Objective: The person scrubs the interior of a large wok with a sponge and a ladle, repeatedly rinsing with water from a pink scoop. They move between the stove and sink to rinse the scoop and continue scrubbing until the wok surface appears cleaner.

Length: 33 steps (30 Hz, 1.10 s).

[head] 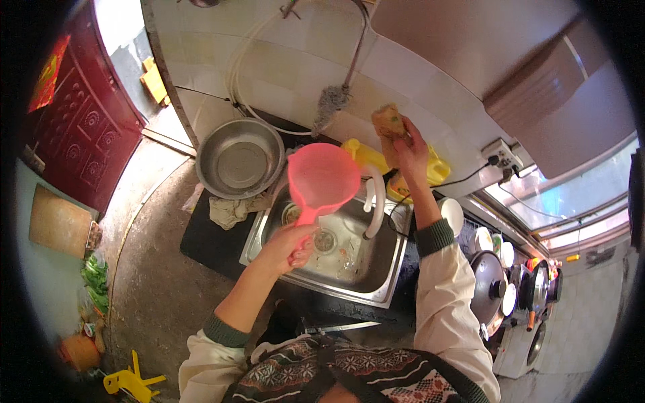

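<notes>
My left hand [291, 248] grips the handle of a pink plastic water dipper [325, 176], whose bowl hangs over the back left of a stainless steel sink [347, 267]. Above the back right of the sink, my right hand [412, 151] holds a worn brownish sponge or cloth [388, 122] up near the tiled wall. A pale curved faucet [377, 201] reaches over the basin. Water drops and small food scraps lie around the drain [324, 242]. A wide metal bowl [241, 158] sits left of the dipper, with a crumpled rag [229, 211] in front of it.
Yellow plastic jugs [438, 169] stand behind the sink. A knife [347, 326] lies at the counter's front edge near my body. A lidded pot [488, 287] and stacked dishes are to the right. A black cord [461, 179] runs to a wall socket [499, 153]. A grey scrubber [330, 103] hangs overhead.
</notes>
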Available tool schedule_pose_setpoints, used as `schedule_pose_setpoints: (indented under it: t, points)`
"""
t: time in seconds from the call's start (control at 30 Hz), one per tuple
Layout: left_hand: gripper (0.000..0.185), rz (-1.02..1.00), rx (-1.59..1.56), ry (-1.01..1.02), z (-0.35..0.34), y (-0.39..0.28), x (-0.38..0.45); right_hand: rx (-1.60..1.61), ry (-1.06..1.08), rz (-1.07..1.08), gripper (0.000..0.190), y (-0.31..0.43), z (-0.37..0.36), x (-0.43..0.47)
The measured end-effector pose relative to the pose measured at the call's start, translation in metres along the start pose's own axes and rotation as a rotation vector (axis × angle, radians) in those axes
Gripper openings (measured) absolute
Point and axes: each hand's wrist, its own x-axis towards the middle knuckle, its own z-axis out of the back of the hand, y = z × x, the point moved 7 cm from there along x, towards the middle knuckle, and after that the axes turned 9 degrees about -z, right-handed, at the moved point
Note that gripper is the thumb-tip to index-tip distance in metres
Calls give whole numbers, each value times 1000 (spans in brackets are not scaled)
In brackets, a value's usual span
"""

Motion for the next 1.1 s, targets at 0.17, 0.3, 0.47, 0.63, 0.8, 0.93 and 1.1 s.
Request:
schedule_pose_setpoints:
  t: [0.17, 0.3, 0.47, 0.63, 0.8, 0.93, 1.1]
  points:
    - [21, 33, 104, -105, 25, 41, -21, 458, 18, -519, 39, -132, 45, -120]
    - [15, 115, 211, -148, 47, 92, -13, 987, 410, -1066, 43, -216, -18, -212]
    - [17, 231, 168, -131, 50, 141, 9, 1203, 302, -958, 48, -216, -51, -179]
    - [20, 280, 120, -114, 50, 158, 15, 1012, 436, -891, 45, -192, -48, -186]
    - [18, 268, 186, -85, 29, 173, 25, 423, 336, -697, 37, -224, -68, -235]
    - [15, 329, 272, -24, 14, 169, 5, 128, 469, -477, 26, -206, -82, -215]
    - [12, 280, 238, -78, 35, 153, -1, 117, 533, -509, 24, -173, -108, -219]
